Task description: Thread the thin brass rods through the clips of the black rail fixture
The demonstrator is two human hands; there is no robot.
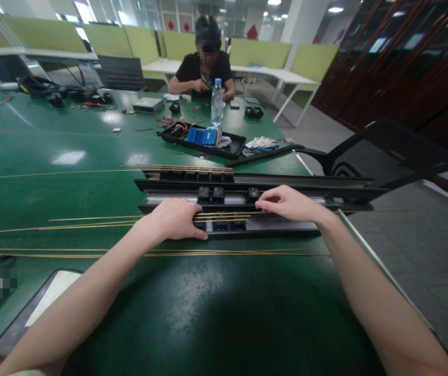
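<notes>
My left hand (174, 218) rests over the left part of the nearest black rail (282, 227), thumb on its near side and fingers curled over the far edge. Thin brass-coloured rods (91, 224) pass beneath that hand and come out to its right. My right hand (289, 202) is closed in a pinch just right of a small black block (252, 195) in the middle rail (232, 200). What lies between its fingertips is too small to make out. Two more black blocks (211, 195) sit further left in that channel. Others lie in the nearest rail.
More rods (227, 253) lie along the green table (192, 308). Behind the rails are a black tray (200, 142), gloves (261, 145) and a water bottle (216, 103). A person (204, 62) sits opposite. A black chair (388, 151) stands at the right edge.
</notes>
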